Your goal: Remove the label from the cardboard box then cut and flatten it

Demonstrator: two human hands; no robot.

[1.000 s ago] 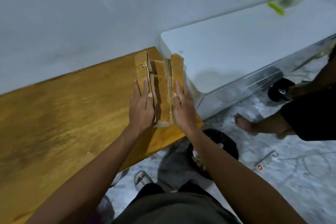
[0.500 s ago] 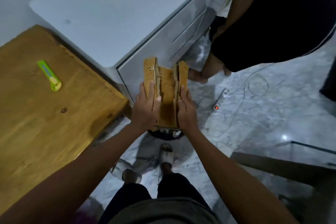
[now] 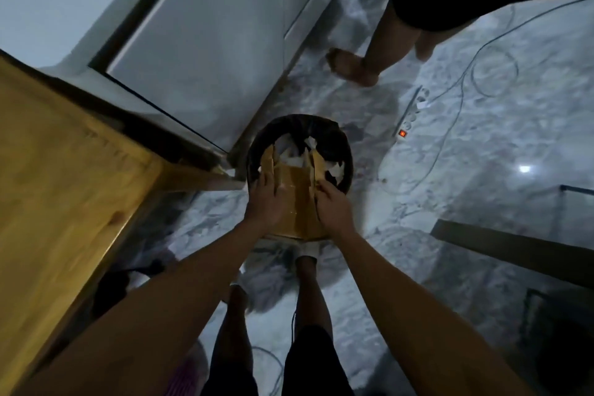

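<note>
From the head view, the flattened cardboard box (image 3: 294,193) hung right over the round dark bin (image 3: 345,157) on the floor, its far flaps already dipping past the rim. The left hand (image 3: 265,202) lay on the left edge with fingers spread along the card, thumb apparently tucked round the side, so it gripped the piece; the right hand (image 3: 332,207) pinched the right edge, fingers curled round it. Both hands held the same slab, one to each side.

The step looked like dropping the flat card into the bin. To do it well, the call would be to keep the slab upright and narrow, aim the leading flaps at the open middle, and let go with both hands together so it slid down rather than bridging the rim.

Inside the bin sat a dark liner and crumpled white paper scraps (image 3: 297,154), piled fairly high. Nearby stood the wooden worktop (image 3: 64,186) at left, a white cabinet (image 3: 205,51) behind, and a power strip (image 3: 409,116) with cables on the marble floor (image 3: 482,170). Another person's bare foot (image 3: 352,66) was well apart.
</note>
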